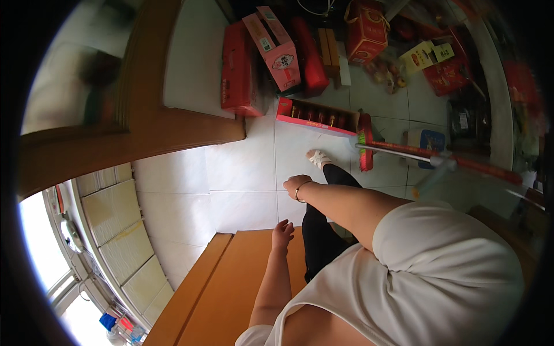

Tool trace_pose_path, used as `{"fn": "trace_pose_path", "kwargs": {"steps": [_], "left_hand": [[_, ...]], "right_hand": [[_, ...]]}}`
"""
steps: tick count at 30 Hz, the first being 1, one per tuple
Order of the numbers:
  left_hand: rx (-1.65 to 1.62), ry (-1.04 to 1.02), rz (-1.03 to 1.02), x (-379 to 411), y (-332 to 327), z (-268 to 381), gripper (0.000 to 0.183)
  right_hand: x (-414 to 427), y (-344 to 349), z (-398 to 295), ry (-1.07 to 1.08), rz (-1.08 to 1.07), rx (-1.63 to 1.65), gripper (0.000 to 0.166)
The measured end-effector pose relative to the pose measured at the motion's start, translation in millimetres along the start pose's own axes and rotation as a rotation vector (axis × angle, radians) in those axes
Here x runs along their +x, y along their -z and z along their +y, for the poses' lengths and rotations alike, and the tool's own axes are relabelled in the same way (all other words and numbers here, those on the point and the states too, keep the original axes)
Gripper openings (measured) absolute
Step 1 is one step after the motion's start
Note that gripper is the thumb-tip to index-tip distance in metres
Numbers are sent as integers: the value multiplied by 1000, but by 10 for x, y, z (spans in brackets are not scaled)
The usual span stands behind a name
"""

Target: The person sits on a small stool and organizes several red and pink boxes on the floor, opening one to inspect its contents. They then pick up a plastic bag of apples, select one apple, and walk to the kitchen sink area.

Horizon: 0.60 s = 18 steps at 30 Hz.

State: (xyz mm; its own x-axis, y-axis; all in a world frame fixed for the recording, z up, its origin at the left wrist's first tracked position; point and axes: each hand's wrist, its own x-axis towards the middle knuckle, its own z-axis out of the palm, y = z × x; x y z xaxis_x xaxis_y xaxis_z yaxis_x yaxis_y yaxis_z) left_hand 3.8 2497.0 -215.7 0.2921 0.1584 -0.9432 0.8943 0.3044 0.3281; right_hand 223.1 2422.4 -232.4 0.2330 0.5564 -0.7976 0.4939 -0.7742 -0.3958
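My right hand (pixel 297 186), with a bracelet at the wrist, hangs in front of my leg in black trousers. Its fingers are curled in, and no object shows in it. Lower in the view, my left hand (pixel 283 235) is held beside an orange-brown wooden door panel (pixel 255 268), fingers bent and apart, holding nothing. I cannot tell whether it touches the panel. A foot in a white strapped sandal (pixel 319 158) stands on the pale floor tiles (pixel 242 168). Beyond it lies a long red open carton (pixel 318 117) with several jars or cans inside.
A red broom (pixel 366 142) and a long-handled dustpan (pixel 400 152) stand at the right. Red and pink gift boxes (pixel 277 56), a red carton (pixel 368 32) and a bag of fruit or vegetables (pixel 387 75) line the back. A wooden door frame (pixel 181 125) rises at left.
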Motion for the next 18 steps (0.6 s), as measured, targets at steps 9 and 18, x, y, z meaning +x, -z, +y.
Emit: {"fn": "trace_pose_path", "kwargs": {"steps": [9, 18], "left_hand": [[-23, -129, 88, -487, 475, 372, 46], [347, -289, -30, -499, 277, 1192, 46]], "right_hand": [[-445, -58, 256, -59, -37, -38, 30], [-1329, -136, 974, -132, 328, 296, 34]]}}
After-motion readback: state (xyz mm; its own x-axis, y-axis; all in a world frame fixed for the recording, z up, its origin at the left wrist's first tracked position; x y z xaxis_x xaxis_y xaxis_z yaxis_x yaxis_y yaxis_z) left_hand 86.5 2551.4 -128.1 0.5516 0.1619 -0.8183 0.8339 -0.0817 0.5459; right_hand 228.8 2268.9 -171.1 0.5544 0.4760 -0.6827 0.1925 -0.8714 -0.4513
